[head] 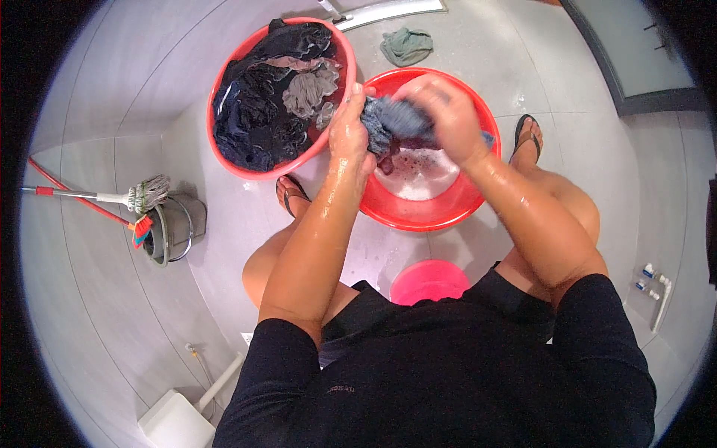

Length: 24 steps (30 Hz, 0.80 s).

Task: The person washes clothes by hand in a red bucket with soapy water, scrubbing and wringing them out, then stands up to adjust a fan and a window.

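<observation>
Between my two hands is a wet blue-grey cloth (400, 120), raised over a red plastic basin (425, 215) of soapy water. My left hand (350, 126) grips its left end, thumb up, close to the rim of the pink basin. My right hand (448, 115) is blurred and curled over the cloth's other end. Suds (417, 176) float on the water below, beside a dark reddish patch of fabric. Both forearms glisten with water. To the left, a pink basin (280, 168) holds dark wet clothes (252, 112) and a bunched grey garment (308, 92).
A crumpled green cloth (407, 47) lies on the tiled floor beyond the basins. A bright pink tub (430, 280) stands between my knees. Leftward are a grey bucket (182, 229), a mop (148, 193) and a brush (141, 228). Pipes with valves (655, 285) run along the right wall.
</observation>
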Each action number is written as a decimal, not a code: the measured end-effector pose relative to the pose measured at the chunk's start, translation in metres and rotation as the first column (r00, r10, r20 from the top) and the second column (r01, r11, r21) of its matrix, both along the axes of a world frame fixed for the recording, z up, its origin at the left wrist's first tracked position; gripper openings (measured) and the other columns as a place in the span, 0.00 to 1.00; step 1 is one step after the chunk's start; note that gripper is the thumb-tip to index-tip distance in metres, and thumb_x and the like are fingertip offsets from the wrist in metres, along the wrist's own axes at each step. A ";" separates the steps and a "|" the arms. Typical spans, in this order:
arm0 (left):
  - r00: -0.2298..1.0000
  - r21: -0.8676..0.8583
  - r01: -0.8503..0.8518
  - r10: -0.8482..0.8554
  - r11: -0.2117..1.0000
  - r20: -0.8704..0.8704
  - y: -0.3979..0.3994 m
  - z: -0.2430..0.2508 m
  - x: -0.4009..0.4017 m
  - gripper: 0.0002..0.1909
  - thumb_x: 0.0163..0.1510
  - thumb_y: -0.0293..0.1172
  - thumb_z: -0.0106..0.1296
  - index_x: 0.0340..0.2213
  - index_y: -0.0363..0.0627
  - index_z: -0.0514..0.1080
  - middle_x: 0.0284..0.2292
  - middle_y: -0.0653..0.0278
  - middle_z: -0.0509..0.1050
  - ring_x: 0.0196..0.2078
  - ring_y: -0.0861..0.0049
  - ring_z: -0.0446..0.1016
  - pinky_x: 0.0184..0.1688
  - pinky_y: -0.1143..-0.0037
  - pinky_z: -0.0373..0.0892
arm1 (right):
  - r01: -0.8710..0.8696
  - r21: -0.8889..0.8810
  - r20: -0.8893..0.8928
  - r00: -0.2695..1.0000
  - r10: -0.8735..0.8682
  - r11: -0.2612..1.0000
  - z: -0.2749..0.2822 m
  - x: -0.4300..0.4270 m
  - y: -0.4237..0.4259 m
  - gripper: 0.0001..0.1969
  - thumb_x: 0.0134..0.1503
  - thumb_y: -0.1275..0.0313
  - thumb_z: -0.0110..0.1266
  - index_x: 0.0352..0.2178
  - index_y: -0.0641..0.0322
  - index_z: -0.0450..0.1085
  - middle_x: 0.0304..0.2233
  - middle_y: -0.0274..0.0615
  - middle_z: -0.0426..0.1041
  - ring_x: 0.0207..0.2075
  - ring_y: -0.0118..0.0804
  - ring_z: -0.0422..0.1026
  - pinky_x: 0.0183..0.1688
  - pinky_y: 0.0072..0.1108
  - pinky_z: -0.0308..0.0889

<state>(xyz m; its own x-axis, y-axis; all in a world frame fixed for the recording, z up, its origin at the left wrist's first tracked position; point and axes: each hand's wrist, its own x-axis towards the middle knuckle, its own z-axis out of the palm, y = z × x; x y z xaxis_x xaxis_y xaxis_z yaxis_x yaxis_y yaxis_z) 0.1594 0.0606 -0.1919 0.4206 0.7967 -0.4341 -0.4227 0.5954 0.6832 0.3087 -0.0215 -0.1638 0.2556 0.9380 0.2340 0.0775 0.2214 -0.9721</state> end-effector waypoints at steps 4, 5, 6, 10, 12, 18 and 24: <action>0.985 0.218 0.068 -0.030 0.974 -0.171 -0.024 -0.016 0.009 0.12 0.62 0.43 0.50 0.36 0.47 0.73 0.29 0.67 0.72 0.30 0.76 0.73 0.33 0.74 0.71 | -0.041 0.389 0.419 0.897 -0.137 0.920 -0.007 -0.056 -0.004 0.06 0.53 0.73 0.58 0.28 0.64 0.70 0.27 0.45 0.70 0.32 0.45 0.73 0.38 0.29 0.69; 0.996 -0.023 0.026 -0.028 0.999 -0.087 -0.035 -0.017 0.023 0.13 0.62 0.43 0.48 0.37 0.47 0.73 0.32 0.66 0.73 0.34 0.76 0.73 0.37 0.71 0.72 | 0.086 0.368 0.575 0.761 -0.299 0.926 -0.028 -0.036 -0.004 0.07 0.53 0.67 0.57 0.29 0.58 0.72 0.27 0.42 0.72 0.31 0.49 0.73 0.31 0.34 0.71; 1.000 -0.256 -0.013 0.007 0.967 -0.024 -0.037 -0.016 0.026 0.13 0.63 0.43 0.46 0.37 0.48 0.73 0.36 0.66 0.74 0.39 0.75 0.74 0.40 0.69 0.73 | 0.174 0.321 0.539 0.775 -0.331 0.931 -0.025 -0.035 0.006 0.06 0.53 0.70 0.57 0.27 0.60 0.71 0.26 0.45 0.70 0.29 0.50 0.73 0.30 0.33 0.70; 0.965 0.026 0.230 -0.225 0.973 -0.132 -0.007 0.009 0.028 0.22 0.64 0.50 0.43 0.42 0.43 0.73 0.37 0.63 0.76 0.37 0.73 0.76 0.44 0.71 0.72 | 0.435 0.259 0.434 0.745 -0.506 0.863 -0.031 -0.005 0.037 0.14 0.55 0.60 0.56 0.24 0.60 0.70 0.25 0.46 0.73 0.27 0.51 0.73 0.28 0.35 0.69; 0.893 0.009 0.437 -0.432 0.899 -0.125 -0.005 0.029 0.028 0.26 0.63 0.52 0.44 0.45 0.39 0.72 0.39 0.62 0.76 0.39 0.76 0.76 0.45 0.74 0.72 | 0.447 0.021 0.389 0.820 -0.419 0.894 -0.043 0.031 0.038 0.17 0.57 0.59 0.56 0.24 0.63 0.70 0.23 0.41 0.71 0.25 0.41 0.71 0.29 0.30 0.67; 0.764 0.396 0.612 -0.382 0.684 -0.520 -0.012 0.016 0.018 0.24 0.55 0.47 0.57 0.42 0.36 0.74 0.36 0.65 0.77 0.35 0.79 0.74 0.38 0.75 0.70 | -0.029 -0.362 -0.102 0.995 -0.008 0.932 0.002 0.026 0.020 0.28 0.64 0.48 0.46 0.23 0.64 0.70 0.23 0.31 0.69 0.28 0.24 0.66 0.33 0.19 0.63; 0.654 0.457 0.648 -0.137 0.609 -0.744 -0.012 0.060 0.022 0.18 0.56 0.45 0.57 0.31 0.39 0.78 0.23 0.66 0.76 0.26 0.83 0.70 0.31 0.74 0.67 | -0.231 -0.349 0.174 0.936 0.306 0.908 0.000 0.051 -0.004 0.16 0.52 0.61 0.64 0.34 0.62 0.70 0.28 0.30 0.70 0.32 0.24 0.67 0.37 0.20 0.65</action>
